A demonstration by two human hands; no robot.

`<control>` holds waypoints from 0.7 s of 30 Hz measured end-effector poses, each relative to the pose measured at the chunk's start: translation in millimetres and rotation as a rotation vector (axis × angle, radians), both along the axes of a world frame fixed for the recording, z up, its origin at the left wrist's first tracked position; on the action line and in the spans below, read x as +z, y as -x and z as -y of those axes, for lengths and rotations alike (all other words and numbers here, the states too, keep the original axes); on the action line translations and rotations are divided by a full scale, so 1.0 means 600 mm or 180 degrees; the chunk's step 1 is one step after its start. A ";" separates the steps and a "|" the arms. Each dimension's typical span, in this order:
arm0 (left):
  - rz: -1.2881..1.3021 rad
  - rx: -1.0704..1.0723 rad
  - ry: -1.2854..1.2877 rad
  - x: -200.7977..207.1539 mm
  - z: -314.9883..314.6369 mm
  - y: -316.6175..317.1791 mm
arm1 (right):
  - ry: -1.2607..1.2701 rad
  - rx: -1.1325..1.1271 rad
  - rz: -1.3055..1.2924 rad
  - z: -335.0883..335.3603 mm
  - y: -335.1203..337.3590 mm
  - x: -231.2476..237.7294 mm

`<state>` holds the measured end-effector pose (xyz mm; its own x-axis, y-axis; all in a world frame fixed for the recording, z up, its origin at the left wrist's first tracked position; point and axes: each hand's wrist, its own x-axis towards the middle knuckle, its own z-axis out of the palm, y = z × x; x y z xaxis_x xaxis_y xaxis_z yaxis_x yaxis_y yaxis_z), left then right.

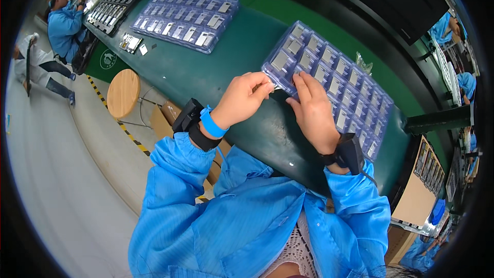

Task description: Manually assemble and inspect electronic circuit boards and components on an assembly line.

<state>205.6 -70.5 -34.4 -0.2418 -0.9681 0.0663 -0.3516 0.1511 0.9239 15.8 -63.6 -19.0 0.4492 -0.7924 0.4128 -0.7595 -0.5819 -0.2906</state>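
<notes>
Just off the near left corner of a clear blister tray (337, 90), my left hand (242, 98) is closed in a pinch. Something small and pale peeks out at its fingertips, too small to make out. My right hand (315, 110) lies over the tray's near edge with fingers stretched out and thumb apart; its fingertips touch the tray near the front pockets. Flat silvery rectangular parts sit in the tray's pockets, and my right hand hides a few of them.
A second clear tray (185, 18) of similar parts lies farther left on the green table (247, 36). Near it are a circuit board (130, 42) and black racks (116, 7). A clear plastic scrap (364, 63) lies behind the near tray. A wooden stool (123, 92) and a co-worker (67, 25) are at left.
</notes>
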 end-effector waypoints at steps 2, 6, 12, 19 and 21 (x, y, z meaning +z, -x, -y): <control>-0.0410 -0.0032 -0.0137 -0.007 0.003 0.000 | -0.0265 0.0091 0.0430 0.007 0.006 0.004; -0.0526 0.0049 -0.0413 -0.013 -0.004 -0.005 | -0.0118 0.0208 0.0347 0.015 -0.002 0.002; 0.1099 0.0489 0.0907 -0.041 -0.017 -0.014 | 0.0007 0.0230 -0.0125 -0.008 -0.009 -0.042; 0.0603 0.0908 0.0421 0.027 0.031 -0.111 | -0.0123 0.0249 -0.0291 -0.031 -0.007 -0.048; 0.0635 0.0959 0.0436 0.044 0.055 -0.143 | -0.0061 0.0220 -0.0272 -0.039 -0.007 -0.037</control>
<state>291.4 -103.7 -8.0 0.0310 -0.9831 0.1803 -0.5698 0.1309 0.8113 20.2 -39.9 -41.2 0.5359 -0.7657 0.3557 -0.7402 -0.6287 -0.2383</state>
